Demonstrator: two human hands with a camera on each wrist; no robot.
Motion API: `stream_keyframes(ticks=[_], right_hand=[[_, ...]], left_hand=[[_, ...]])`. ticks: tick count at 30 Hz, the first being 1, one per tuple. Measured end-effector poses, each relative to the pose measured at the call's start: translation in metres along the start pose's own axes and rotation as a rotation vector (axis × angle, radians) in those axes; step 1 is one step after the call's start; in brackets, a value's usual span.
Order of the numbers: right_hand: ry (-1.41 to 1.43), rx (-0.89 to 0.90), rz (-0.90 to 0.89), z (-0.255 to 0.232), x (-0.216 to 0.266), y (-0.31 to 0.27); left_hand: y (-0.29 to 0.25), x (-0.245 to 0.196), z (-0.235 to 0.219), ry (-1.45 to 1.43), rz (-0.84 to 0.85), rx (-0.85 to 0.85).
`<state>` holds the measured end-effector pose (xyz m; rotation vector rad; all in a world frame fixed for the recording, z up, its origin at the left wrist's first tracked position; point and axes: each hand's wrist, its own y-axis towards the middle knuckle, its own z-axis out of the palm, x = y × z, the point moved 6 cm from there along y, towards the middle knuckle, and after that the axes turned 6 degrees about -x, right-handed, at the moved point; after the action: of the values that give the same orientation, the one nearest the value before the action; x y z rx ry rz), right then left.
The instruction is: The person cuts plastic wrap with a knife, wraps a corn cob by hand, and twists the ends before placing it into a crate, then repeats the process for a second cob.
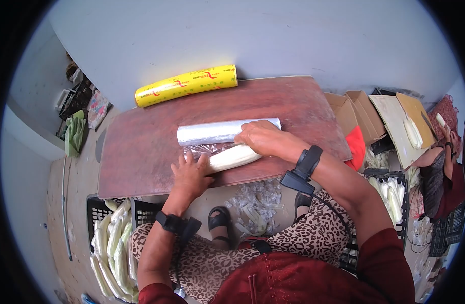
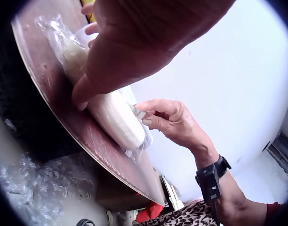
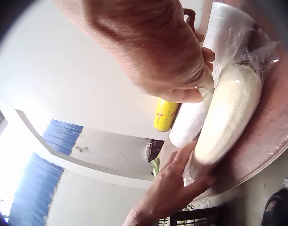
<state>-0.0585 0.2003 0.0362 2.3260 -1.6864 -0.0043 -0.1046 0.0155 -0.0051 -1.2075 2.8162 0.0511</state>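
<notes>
A long, thick, whitish vegetable (image 1: 235,158) lies on the reddish-brown table, with clear film (image 2: 54,30) around its end. Behind it lies a roll of clear film (image 1: 212,133), and a loose sheet stretches between the two. My left hand (image 1: 189,177) rests at the vegetable's left end, fingers spread and thumb along its near side. Over the right part, my right hand (image 1: 263,138) pinches a small flat pale piece (image 2: 140,114) between thumb and fingers, right beside the vegetable; I cannot tell what that piece is.
A yellow printed roll (image 1: 187,85) lies at the table's back edge (image 1: 273,78). Crates of wrapped pale vegetables stand at left (image 1: 113,243) and right (image 1: 392,195). Film scraps (image 1: 255,205) litter the floor. Cardboard boxes (image 1: 356,114) and another person (image 1: 442,172) are at right.
</notes>
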Motion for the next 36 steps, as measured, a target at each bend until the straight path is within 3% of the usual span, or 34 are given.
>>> stream_keyframes(ticks=[2,5,9,15,18,24,30,36], right_hand=[[-0.008,-0.005,-0.016,0.0,0.001,0.003],[-0.062,-0.015,-0.034,0.001,0.003,0.009],[-0.082,0.011,0.004,-0.001,0.002,0.014],[-0.091,0.061,0.003,0.0,0.002,0.016],[-0.073,0.058,0.013,-0.005,0.005,0.014],[-0.027,0.06,0.009,-0.002,0.002,0.008],[-0.044,0.021,-0.005,-0.005,-0.004,-0.005],[-0.002,0.064,0.073,-0.006,-0.022,-0.024]], left_hand=[[0.002,-0.018,-0.006,0.04,0.185,-0.244],[0.015,-0.048,-0.005,-0.197,0.287,-0.217],[0.028,-0.056,0.01,-0.329,0.16,-0.24],[0.015,-0.059,0.01,-0.334,0.17,-0.457],[0.01,-0.059,0.017,-0.344,0.206,-0.412],[-0.004,-0.062,0.02,-0.33,0.31,-0.506],[0.007,-0.057,0.015,-0.282,0.229,-0.273],[0.012,-0.055,0.013,-0.277,0.245,-0.275]])
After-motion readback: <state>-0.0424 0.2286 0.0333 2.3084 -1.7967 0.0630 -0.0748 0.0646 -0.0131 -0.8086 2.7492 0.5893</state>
